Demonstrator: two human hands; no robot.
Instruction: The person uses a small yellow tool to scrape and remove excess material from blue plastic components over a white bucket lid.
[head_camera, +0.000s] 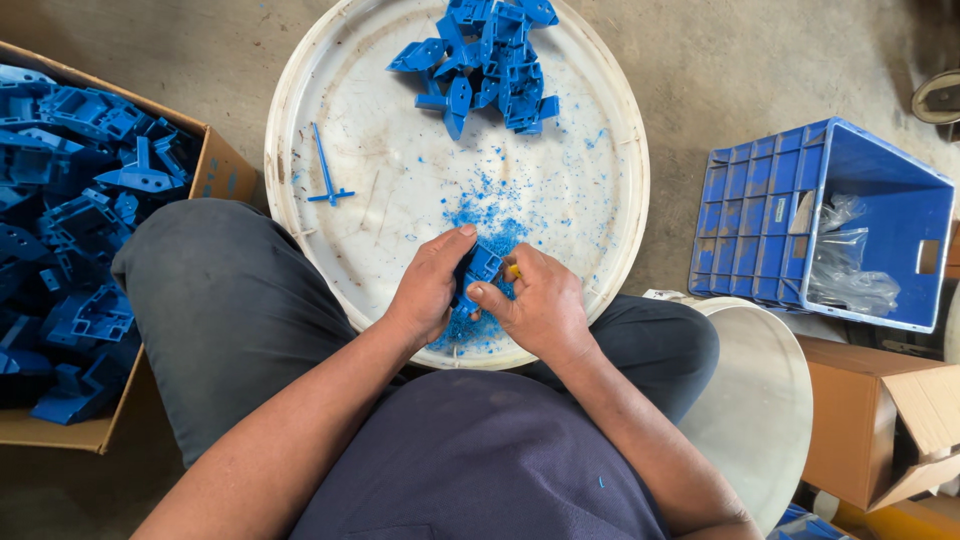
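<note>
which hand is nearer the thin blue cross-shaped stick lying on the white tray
Left. The left hand sits down and to the right of the thin blue stick. The right hand is farther right, beyond the blue part both hands hold.

head camera looks steeply down, close above lap and floor.

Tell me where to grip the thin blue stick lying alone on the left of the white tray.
Grip the thin blue stick at mid-shaft, coming from above. It lies flat on the white tray, apart from the pile of blue parts, its long bare shaft clear above the short crossbar near its lower end.
</note>
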